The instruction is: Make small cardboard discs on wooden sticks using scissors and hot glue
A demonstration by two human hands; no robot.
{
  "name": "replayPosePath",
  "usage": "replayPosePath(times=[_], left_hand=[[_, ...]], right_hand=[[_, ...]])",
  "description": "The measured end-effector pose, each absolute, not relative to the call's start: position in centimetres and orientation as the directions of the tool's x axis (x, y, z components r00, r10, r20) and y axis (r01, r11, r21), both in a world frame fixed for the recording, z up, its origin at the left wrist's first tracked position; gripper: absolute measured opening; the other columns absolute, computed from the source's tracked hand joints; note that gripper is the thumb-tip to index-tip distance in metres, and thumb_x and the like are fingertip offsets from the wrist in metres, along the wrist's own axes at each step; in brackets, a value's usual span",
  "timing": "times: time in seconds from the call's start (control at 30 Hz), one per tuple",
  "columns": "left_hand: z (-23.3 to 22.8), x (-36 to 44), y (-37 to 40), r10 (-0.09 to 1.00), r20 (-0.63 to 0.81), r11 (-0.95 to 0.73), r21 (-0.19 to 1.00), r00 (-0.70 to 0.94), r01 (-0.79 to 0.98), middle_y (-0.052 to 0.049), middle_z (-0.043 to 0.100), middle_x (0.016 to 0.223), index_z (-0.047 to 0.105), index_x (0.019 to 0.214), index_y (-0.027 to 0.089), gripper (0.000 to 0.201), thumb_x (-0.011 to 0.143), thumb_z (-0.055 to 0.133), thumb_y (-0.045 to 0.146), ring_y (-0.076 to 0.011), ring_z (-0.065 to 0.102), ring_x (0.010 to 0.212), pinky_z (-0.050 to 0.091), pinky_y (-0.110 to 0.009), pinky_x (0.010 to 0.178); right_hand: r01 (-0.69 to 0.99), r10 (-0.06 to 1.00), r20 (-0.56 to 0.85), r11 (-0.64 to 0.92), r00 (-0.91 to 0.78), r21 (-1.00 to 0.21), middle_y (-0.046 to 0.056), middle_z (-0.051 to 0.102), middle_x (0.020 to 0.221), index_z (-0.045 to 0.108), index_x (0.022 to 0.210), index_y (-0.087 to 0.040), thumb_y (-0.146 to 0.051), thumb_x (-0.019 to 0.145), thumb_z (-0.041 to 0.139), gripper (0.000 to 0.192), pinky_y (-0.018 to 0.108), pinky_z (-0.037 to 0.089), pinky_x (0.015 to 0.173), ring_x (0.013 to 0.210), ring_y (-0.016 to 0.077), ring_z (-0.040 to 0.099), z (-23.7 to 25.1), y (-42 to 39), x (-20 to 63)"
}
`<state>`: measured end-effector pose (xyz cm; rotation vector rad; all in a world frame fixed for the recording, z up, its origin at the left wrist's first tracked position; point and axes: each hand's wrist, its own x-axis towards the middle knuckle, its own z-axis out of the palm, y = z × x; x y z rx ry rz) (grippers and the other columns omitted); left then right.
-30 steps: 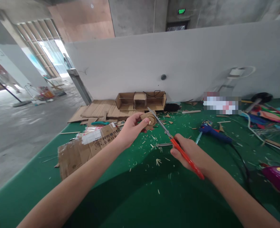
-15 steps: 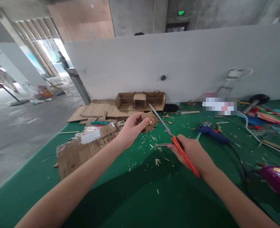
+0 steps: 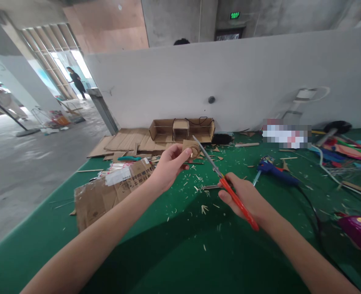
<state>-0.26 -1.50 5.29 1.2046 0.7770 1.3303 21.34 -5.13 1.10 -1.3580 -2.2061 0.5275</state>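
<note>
Cardboard has shifted, pinched by the left hand, edge near scissors (right hand gripping), above the table.

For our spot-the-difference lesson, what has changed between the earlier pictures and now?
The cardboard piece has turned slightly in the left hand, its flat part now showing more. A distant person has moved left from the partition, above which a head's top has appeared. Nothing was taken up or let go: the right hand still holds the scissors; the box and glue gun stayed put.
</note>
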Motion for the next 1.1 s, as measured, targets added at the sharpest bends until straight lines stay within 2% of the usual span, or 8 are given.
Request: replayPosePath(times=[0.2, 0.37, 0.6, 0.8, 0.87, 1.0, 1.1], left_hand=[[4.84, -0.32, -1.3, 0.962, 0.228, -0.181, 0.946, 0.15, -0.27, 0.0, 0.057, 0.077, 0.058, 0.079, 0.017, 0.019, 0.077, 0.066, 0.033, -0.0086, 0.053, 0.067, 0.039, -0.022, 0.057], [4.69, -0.11, -1.34, 0.963, 0.224, -0.175, 0.944, 0.153, -0.281, 0.001, 0.056, 0.075, 0.055, 0.075, 0.017, 0.02, 0.076, 0.067, 0.033, -0.0088, 0.054, 0.067, 0.038, -0.022, 0.057], [4.44, -0.14, -1.09, 0.965, 0.222, -0.182, 0.95, 0.139, -0.254, 0.0, 0.058, 0.075, 0.056, 0.074, 0.017, 0.021, 0.075, 0.067, 0.035, -0.0084, 0.053, 0.065, 0.036, -0.023, 0.056], [4.55, -0.11, -1.24, 0.967, 0.204, -0.16, 0.952, 0.153, -0.26, 0.0, 0.057, 0.076, 0.057, 0.074, 0.016, 0.021, 0.076, 0.067, 0.035, -0.0089, 0.056, 0.067, 0.038, -0.022, 0.056], [4.64, -0.09, -1.34, 0.967, 0.199, -0.153, 0.953, 0.158, -0.263, 0.0, 0.058, 0.076, 0.057, 0.075, 0.016, 0.021, 0.076, 0.067, 0.035, -0.0092, 0.056, 0.068, 0.039, -0.022, 0.056], [4.66, -0.14, -1.32, 0.97, 0.178, -0.109, 0.927, 0.165, -0.36, 0.0, 0.059, 0.077, 0.059, 0.076, 0.016, 0.019, 0.075, 0.068, 0.033, -0.0087, 0.056, 0.067, 0.039, -0.021, 0.054], [4.61, -0.17, -1.18, 0.972, 0.162, -0.078, 0.905, 0.17, -0.417, -0.001, 0.062, 0.081, 0.061, 0.081, 0.017, 0.016, 0.076, 0.067, 0.031, -0.0109, 0.06, 0.072, 0.044, -0.023, 0.058]], right_hand=[[0.699, 0.911, 0.188, 0.404, -0.368, -0.59, 0.005, 0.062, 0.073, 0.042, 0.085, -0.022, -0.047, 0.085, 0.047, 0.026, 0.03, 0.036, 0.053, 0.059, 0.0173, 0.056, 1.83, -5.48, 21.03], [0.707, 0.909, 0.226, 0.416, -0.352, -0.572, -0.001, 0.054, 0.059, 0.038, 0.075, -0.023, -0.046, 0.085, 0.047, 0.026, 0.028, 0.033, 0.05, 0.049, 0.0132, 0.047, 1.85, -5.54, 20.86], [0.763, 0.897, 0.282, 0.438, -0.34, -0.475, 0.0, 0.055, 0.057, 0.041, 0.073, -0.024, -0.044, 0.084, 0.048, 0.025, 0.027, 0.031, 0.048, 0.047, 0.0135, 0.048, 1.72, -5.39, 21.2], [0.844, 0.871, 0.374, 0.439, -0.317, -0.306, -0.001, 0.05, 0.049, 0.038, 0.068, -0.024, -0.05, 0.086, 0.044, 0.031, 0.027, 0.029, 0.046, 0.041, 0.0154, 0.046, 1.46, -5.4, 21.26], [0.848, 0.859, 0.408, 0.444, -0.31, -0.289, 0.0, 0.05, 0.049, 0.038, 0.068, -0.024, -0.051, 0.086, 0.042, 0.033, 0.027, 0.029, 0.045, 0.041, 0.016, 0.046, 1.3, -5.42, 21.07], [0.824, 0.867, 0.418, 0.434, -0.272, -0.364, -0.001, 0.052, 0.05, 0.036, 0.068, -0.025, -0.049, 0.085, 0.045, 0.031, 0.027, 0.032, 0.046, 0.043, 0.0152, 0.046, 1.25, -5.34, 21.12], [0.777, 0.894, 0.357, 0.421, -0.27, -0.468, -0.001, 0.054, 0.053, 0.039, 0.071, -0.024, -0.049, 0.087, 0.042, 0.029, 0.028, 0.035, 0.048, 0.046, 0.0156, 0.051, 1.37, -5.23, 21.43]])
